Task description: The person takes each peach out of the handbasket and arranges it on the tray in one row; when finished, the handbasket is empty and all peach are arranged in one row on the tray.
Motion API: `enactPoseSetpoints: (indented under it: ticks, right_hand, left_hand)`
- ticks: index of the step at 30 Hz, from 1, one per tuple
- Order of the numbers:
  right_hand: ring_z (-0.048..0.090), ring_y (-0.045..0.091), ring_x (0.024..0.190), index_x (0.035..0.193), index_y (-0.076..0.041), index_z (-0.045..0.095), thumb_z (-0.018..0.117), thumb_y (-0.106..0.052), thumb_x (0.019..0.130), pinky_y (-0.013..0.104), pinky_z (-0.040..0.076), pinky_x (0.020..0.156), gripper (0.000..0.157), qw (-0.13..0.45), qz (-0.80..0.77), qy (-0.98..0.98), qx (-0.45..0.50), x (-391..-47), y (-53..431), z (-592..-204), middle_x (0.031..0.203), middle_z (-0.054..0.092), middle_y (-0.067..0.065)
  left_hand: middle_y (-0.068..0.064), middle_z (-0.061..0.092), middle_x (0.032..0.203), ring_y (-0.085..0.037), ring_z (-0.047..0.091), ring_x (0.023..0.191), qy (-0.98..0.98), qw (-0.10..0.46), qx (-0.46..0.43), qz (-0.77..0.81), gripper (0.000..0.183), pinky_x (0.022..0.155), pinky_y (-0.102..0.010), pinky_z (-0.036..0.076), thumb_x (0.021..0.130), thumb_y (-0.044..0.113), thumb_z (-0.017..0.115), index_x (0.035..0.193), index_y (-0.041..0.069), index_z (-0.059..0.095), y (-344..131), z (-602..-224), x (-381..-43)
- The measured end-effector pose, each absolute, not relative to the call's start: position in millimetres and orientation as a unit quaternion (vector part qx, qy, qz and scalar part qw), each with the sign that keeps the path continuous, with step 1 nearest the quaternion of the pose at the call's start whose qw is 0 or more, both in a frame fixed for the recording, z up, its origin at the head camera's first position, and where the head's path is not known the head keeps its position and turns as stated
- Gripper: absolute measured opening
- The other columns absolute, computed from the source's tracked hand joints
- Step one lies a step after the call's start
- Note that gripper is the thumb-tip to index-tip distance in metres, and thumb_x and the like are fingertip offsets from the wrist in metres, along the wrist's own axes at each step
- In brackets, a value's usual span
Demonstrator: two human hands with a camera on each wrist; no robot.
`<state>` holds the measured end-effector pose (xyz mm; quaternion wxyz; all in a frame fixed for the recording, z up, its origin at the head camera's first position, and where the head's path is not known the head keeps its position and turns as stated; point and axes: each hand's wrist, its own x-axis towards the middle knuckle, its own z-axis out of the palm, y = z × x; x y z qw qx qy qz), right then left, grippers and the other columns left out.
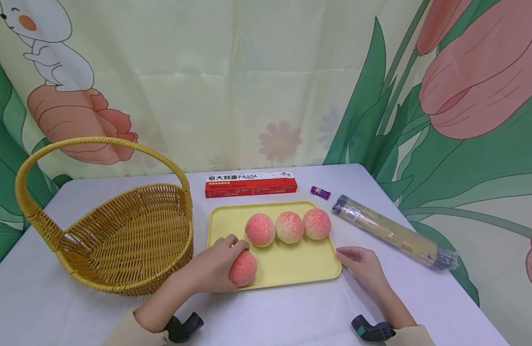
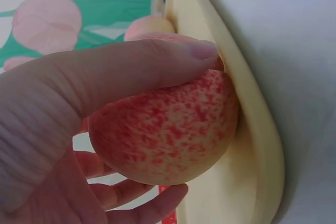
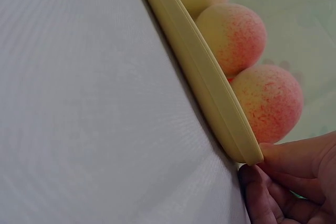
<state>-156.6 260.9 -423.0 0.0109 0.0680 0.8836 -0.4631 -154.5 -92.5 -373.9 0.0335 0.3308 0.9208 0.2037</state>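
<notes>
On a yellow tray, my left hand grips a pink-speckled peach at the front left corner. In the left wrist view the thumb lies across that peach, fingers around its far side, and the peach appears to touch the tray. A row of three more peaches, left, middle and right, sits along the back right of the tray. My right hand pinches the tray's right edge; the right wrist view shows its thumb and fingers at the rim.
A wicker basket with a tall handle stands left of the tray. Behind the tray lie a red pasta box and a small purple wrapped sweet. A long clear-wrapped package lies to the right. A printed curtain hangs behind.
</notes>
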Motion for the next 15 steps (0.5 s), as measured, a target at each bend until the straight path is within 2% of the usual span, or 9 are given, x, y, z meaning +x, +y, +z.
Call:
enactPoseSetpoints:
  ticks: [6, 15]
  right_hand:
    - [0.052, 0.035, 0.109, 0.108, 0.006, 0.062, 0.063, -0.020, 0.088, 0.048, 0.040, 0.091, 0.033, 0.011, -0.463, 0.883, 0.069, -156, 260, -423, 0.104, 0.064, 0.017]
    - [0.053, 0.034, 0.107, 0.108, 0.005, 0.063, 0.062, -0.020, 0.088, 0.047, 0.041, 0.091, 0.032, 0.008, -0.460, 0.885, 0.067, -157, 262, -425, 0.102, 0.065, 0.016]
  left_hand:
    - [-0.001, 0.046, 0.103, -0.017, 0.046, 0.092, 0.919, 0.020, 0.330, 0.217, 0.075, 0.074, -0.034, 0.048, 0.056, 0.025, 0.087, 0.120, 0.010, 0.050, -91, -379, -152]
    - [0.002, 0.047, 0.112, -0.015, 0.047, 0.104, 0.892, 0.040, 0.316, 0.321, 0.067, 0.085, -0.037, 0.045, 0.062, 0.020, 0.084, 0.119, 0.011, 0.049, -102, -382, -148]
